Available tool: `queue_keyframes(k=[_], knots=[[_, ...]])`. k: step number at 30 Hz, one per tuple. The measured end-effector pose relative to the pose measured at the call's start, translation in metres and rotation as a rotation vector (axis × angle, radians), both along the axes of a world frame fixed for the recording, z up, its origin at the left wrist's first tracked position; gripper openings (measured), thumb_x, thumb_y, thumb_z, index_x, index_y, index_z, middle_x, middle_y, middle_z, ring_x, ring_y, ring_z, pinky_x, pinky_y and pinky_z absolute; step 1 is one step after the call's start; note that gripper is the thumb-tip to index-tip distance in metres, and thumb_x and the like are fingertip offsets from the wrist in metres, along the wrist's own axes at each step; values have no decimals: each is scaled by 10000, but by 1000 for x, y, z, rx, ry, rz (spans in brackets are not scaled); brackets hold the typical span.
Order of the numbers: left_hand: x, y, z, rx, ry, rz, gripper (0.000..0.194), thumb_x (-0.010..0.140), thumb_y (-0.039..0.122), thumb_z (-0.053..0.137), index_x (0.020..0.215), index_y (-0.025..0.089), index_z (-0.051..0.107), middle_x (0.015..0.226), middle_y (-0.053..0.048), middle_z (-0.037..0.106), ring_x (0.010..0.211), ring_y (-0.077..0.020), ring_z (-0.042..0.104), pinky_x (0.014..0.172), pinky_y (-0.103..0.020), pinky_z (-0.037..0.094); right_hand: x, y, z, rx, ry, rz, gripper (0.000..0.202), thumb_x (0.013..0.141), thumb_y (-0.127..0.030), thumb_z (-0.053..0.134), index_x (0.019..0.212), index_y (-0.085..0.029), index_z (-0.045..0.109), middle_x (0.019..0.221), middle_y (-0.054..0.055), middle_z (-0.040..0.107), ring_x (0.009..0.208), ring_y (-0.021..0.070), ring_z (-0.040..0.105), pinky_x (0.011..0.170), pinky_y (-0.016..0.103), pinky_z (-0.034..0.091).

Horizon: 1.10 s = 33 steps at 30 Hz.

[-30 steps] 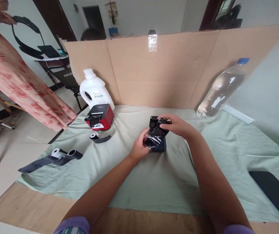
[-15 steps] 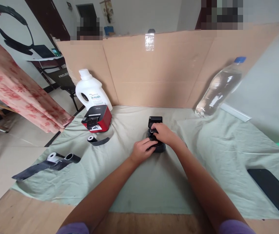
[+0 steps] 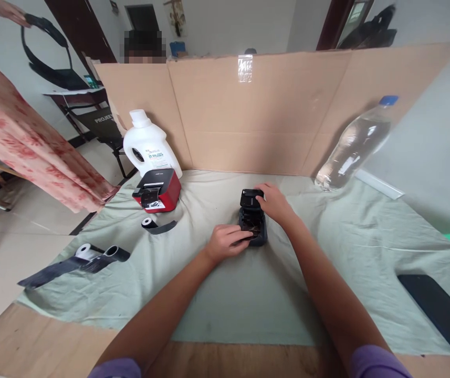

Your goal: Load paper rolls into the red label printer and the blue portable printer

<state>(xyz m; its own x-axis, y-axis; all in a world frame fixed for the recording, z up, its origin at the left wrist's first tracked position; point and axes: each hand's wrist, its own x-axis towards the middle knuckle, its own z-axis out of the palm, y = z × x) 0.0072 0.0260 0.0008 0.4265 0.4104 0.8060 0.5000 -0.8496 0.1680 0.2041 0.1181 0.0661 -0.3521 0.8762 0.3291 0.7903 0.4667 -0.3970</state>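
A small black device (image 3: 263, 231) lies on the green cloth at the middle, its lid (image 3: 249, 198) raised at the far end and its dark inside showing. My right hand (image 3: 274, 202) holds the lid's right edge between thumb and fingers. At the device's near left side rests my left hand (image 3: 227, 242), its fingers reaching over the body; the part under the fingertips is hidden.
Left on the cloth (image 3: 205, 315) are a red-black printer (image 3: 167, 191), a white jug (image 3: 149, 147) and black-white rolls (image 3: 86, 252). A water bottle (image 3: 351, 152) leans on the cardboard (image 3: 248, 115). At right lies a black phone-like slab (image 3: 437, 310). Another person's hand (image 3: 8, 10) holds a headset.
My right hand has moved from the device's middle up to the lid, uncovering the inside. My left hand has shifted slightly left. The other person's headset has moved right.
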Motion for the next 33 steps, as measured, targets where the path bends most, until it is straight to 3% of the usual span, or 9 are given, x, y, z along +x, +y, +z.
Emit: queue_keyframes(k=[7,12,15,18,20,23,28,33], knots=[[0,-5,0,105,102,-49,133,880,269,601,907,211,718,575,28,573,481,-87,507,493,-229,388,13,-20,18,-267,-56,305,196,832,-118,565,969,-205,675,982,62,613,958,213,576,852,333,471],[0,-7,0,67,140,-109,152,868,298,620,898,211,742,565,20,585,477,-91,509,479,-228,361,16,-19,13,-321,-54,215,262,863,-172,577,1101,-210,681,1107,90,625,1039,224,597,924,358,469],[-5,-7,4,-143,133,-195,419,831,569,656,1016,207,760,584,-1,604,497,-102,522,501,-231,385,19,-15,7,-435,-78,122,389,878,-225,596,1266,-206,623,1235,119,622,1089,243,613,943,371,480],[-8,-1,7,-509,-140,-172,701,859,736,479,1161,155,729,619,-31,609,557,-134,535,555,-253,431,22,-14,7,-558,-67,115,411,892,-261,594,1300,-215,619,1310,110,635,1137,258,623,965,369,487],[-8,7,6,-755,-364,-8,679,921,674,426,1241,136,689,655,-32,607,616,-151,542,608,-267,452,24,-13,9,-594,-48,126,423,888,-280,599,1307,-225,626,1340,98,632,1167,267,619,975,368,492],[-6,22,3,-1030,-540,191,648,881,581,579,1328,113,624,637,9,553,609,-137,497,624,-265,437,26,-12,11,-646,-23,143,481,868,-311,617,1344,-241,612,1367,94,617,1135,271,636,928,359,526],[-6,37,3,-1321,-563,126,673,820,484,700,1366,107,589,586,46,497,571,-106,460,597,-236,393,27,-9,11,-804,26,138,603,834,-357,647,1424,-288,542,1394,85,595,1011,250,673,748,317,579],[-4,39,9,-1425,-526,69,707,815,378,722,1422,75,523,572,44,518,563,-105,477,575,-225,392,23,-10,13,-808,-3,153,639,826,-323,660,1447,-276,517,1422,72,575,1183,284,610,919,369,543]])
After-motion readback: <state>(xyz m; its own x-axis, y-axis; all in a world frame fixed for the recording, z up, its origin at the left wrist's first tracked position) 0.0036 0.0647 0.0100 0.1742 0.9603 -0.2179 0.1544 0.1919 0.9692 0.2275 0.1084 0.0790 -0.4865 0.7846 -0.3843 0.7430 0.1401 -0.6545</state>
